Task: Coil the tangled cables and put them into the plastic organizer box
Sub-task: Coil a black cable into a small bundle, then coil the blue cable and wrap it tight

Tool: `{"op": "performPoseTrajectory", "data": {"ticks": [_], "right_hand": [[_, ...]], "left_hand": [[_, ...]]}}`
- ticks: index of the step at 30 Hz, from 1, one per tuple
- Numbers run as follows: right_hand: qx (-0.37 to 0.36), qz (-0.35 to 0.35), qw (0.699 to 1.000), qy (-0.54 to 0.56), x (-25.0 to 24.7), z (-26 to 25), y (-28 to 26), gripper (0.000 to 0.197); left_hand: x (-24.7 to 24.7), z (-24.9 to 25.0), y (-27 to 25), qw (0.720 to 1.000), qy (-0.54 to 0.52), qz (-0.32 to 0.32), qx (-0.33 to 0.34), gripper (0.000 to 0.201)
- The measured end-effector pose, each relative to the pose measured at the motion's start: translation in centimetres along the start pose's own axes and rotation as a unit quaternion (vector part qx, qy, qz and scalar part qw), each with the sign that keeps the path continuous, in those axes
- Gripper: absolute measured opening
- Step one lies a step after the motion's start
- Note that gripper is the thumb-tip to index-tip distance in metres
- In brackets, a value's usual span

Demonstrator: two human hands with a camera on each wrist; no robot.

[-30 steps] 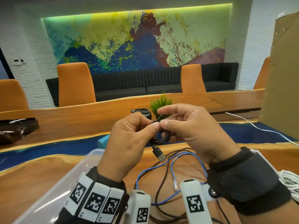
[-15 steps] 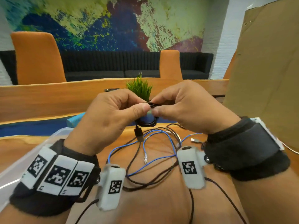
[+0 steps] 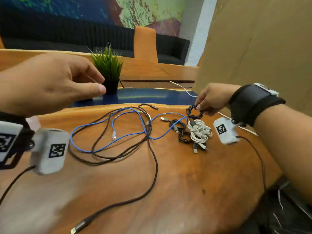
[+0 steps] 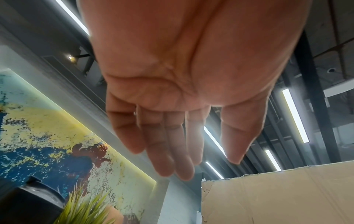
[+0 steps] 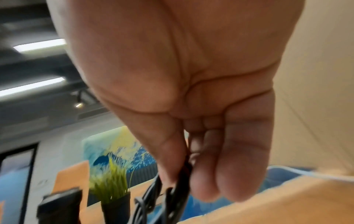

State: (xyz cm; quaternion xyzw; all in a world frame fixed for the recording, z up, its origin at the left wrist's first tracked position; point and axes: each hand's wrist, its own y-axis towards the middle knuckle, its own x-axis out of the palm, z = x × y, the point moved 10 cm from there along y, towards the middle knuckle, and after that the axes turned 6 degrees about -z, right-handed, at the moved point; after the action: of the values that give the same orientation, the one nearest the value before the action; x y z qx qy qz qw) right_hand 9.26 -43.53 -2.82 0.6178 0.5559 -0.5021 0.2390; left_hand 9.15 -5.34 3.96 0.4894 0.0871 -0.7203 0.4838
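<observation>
My right hand pinches a small coiled black cable just above a heap of coiled cables at the right of the wooden table. In the right wrist view the thumb and fingers press on the same black coil. The heap holds a white coiled cable and two black coils. A loose blue network cable and a long dark cable lie tangled in the middle. My left hand hovers at the left, fingers relaxed, holding nothing. The organizer box is out of view.
A small potted grass plant stands beyond the cables on a blue strip of the table. A tall cardboard sheet rises at the right. A thin white cable trails behind the heap. Orange chairs and a dark sofa stand farther back.
Both hands held the small black coil together in front of me. Now the left hand has let go and drawn left, and the right hand has carried the coil right, down over the heap.
</observation>
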Motion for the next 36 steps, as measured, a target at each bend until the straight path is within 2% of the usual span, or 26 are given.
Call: {"op": "performPoseTrajectory", "data": {"ticks": [3, 7, 10, 12, 14, 17, 20, 22, 25, 27, 29, 31, 33, 36], "right_hand": [[0.030, -0.002, 0.998, 0.059, -0.2, 2.4, -0.7, 0.006], [0.044, -0.081, 0.995, 0.027, 3.4, 3.2, -1.5, 0.007], [0.027, -0.103, 0.994, 0.004, 6.3, 2.1, -1.3, 0.008], [0.008, -0.074, 0.996, -0.053, 6.3, 0.8, -1.1, 0.006], [-0.006, -0.016, 0.990, -0.139, 4.6, -0.8, -1.6, 0.006], [-0.058, 0.089, 0.963, -0.248, 1.5, -5.0, -3.3, 0.006], [-0.149, 0.114, 0.952, -0.243, 1.5, -9.9, -5.1, 0.008], [-0.209, 0.069, 0.945, -0.240, 3.4, -12.8, -6.2, 0.006], [-0.263, -0.026, 0.929, -0.259, 7.6, -16.1, -8.1, 0.015], [-0.277, -0.110, 0.892, -0.341, 11.5, -16.8, -9.0, 0.026], [-0.253, -0.192, 0.844, -0.431, 15.4, -15.7, -9.5, 0.039], [-0.239, -0.245, 0.808, -0.479, 18.4, -14.1, -9.8, 0.043], [-0.261, -0.260, 0.787, -0.495, 20.2, -13.3, -9.9, 0.031], [-0.324, -0.236, 0.769, -0.497, 20.7, -13.5, -10.2, 0.018]], "left_hand": [[-1.3, -1.2, -0.3, 0.999, -0.023, 0.024, 0.004, 0.066], [-1.9, -0.8, -0.1, 1.000, -0.007, 0.021, -0.001, 0.058], [-1.4, 0.2, 0.1, 1.000, 0.018, 0.005, -0.016, 0.030], [-1.5, 0.2, 0.2, 0.999, 0.042, 0.007, -0.018, 0.017], [-1.8, 0.1, 0.1, 0.999, 0.046, 0.012, -0.024, 0.016], [-2.4, -0.2, 0.0, 0.998, 0.040, 0.015, -0.035, 0.017], [-2.3, -0.2, 0.0, 0.998, 0.051, 0.009, -0.032, 0.016], [-2.3, -0.2, 0.1, 0.998, 0.056, 0.004, -0.031, 0.016], [-2.6, -0.3, -0.1, 0.998, 0.056, 0.012, -0.026, 0.019], [-3.1, -0.5, -0.3, 0.998, 0.053, 0.019, -0.025, 0.019], [-3.4, -0.6, -0.3, 0.998, 0.051, 0.023, -0.025, 0.019], [-3.5, -0.7, -0.3, 0.998, 0.046, 0.023, -0.024, 0.019], [-3.6, -0.7, -0.4, 0.999, 0.043, 0.019, -0.021, 0.020], [-3.6, -0.4, -0.5, 0.999, 0.036, 0.014, -0.011, 0.019]]}}
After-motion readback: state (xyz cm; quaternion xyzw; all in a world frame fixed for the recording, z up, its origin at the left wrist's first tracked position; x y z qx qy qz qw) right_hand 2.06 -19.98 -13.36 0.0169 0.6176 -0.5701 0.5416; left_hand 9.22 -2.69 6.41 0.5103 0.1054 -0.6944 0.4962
